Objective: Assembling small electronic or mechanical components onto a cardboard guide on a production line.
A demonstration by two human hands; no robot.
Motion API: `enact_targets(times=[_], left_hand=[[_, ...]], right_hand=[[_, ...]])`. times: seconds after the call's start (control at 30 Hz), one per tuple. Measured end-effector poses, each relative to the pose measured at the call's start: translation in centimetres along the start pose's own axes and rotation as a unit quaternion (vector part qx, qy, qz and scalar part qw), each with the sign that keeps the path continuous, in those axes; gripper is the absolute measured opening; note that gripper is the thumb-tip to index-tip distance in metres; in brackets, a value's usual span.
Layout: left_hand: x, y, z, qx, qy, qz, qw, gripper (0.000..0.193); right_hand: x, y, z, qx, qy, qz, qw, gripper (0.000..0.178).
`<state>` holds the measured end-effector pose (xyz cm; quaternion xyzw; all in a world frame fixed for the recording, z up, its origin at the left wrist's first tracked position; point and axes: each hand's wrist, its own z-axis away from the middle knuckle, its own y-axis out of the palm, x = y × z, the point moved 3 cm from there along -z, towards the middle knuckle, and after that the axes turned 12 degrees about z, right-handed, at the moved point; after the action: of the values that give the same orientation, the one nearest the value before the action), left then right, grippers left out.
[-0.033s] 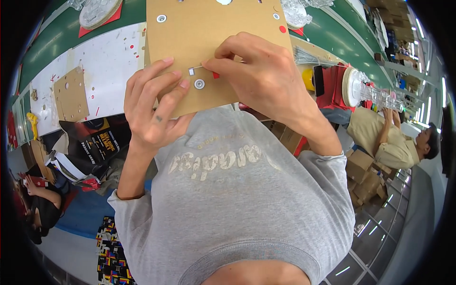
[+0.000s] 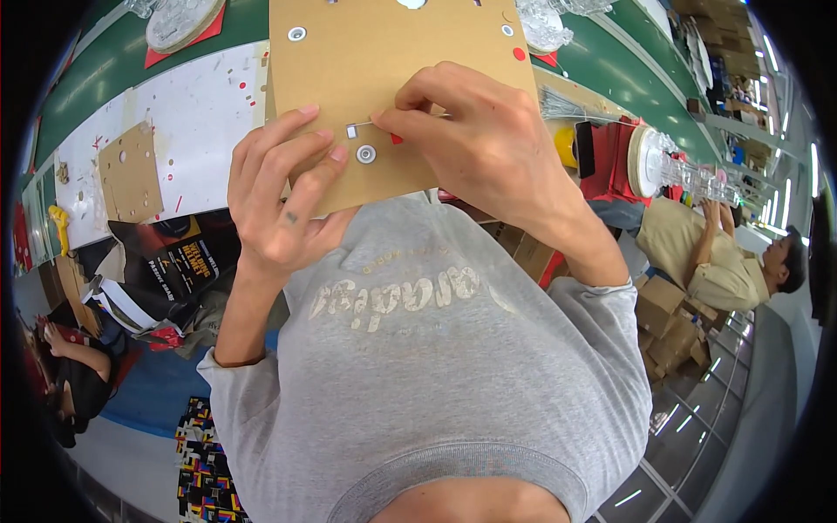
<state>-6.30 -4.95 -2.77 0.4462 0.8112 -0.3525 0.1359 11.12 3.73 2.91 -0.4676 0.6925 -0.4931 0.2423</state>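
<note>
A brown cardboard panel (image 2: 331,78) stands tilted up in front of my chest, with metal-rimmed holes and small cut slots in it. My left hand (image 2: 283,192) grips its lower left edge; the fingers lie on the face and the thumb is low by the bottom edge. My right hand (image 2: 475,139) pinches a thin pale wire (image 2: 363,125), which runs to a small rectangular slot (image 2: 352,132). Just below that slot sits a grey eyelet (image 2: 366,154). A red bit (image 2: 396,139) shows beside my right fingers, partly covered by them.
Left of the panel, a white work surface (image 2: 200,131) carries a smaller holed cardboard piece (image 2: 131,174). On the right lie a bundle of thin wires (image 2: 571,103), red sheets (image 2: 610,157) and a white disc with clear plastic (image 2: 645,161). Co-workers (image 2: 706,244) sit on both sides.
</note>
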Motion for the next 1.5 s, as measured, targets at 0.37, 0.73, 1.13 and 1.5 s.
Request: enact_targets(times=[0.37, 0.73, 1.13, 1.5], left_hand=[[0.3, -0.1, 0.4, -0.023, 0.0, 0.013, 1.0, 0.043], [0.6, 0.0, 0.2, -0.019, -0.004, 0.016, 1.0, 0.044], [1.1, 0.0, 0.2, -0.041, -0.017, 0.022, 0.999, 0.047], [0.9, -0.1, 0.4, -0.036, -0.051, 0.026, 0.998, 0.047]], right_hand=[[-0.7, 0.1, 0.9, -0.004, -0.052, -0.033, 0.998, 0.045], [-0.6, -0.2, 0.3, 0.022, -0.084, -0.005, 0.996, 0.048], [-1.0, 0.4, 0.2, 0.034, -0.152, 0.019, 0.988, 0.05], [-1.4, 1.0, 0.0, 0.022, -0.179, 0.033, 0.983, 0.056]])
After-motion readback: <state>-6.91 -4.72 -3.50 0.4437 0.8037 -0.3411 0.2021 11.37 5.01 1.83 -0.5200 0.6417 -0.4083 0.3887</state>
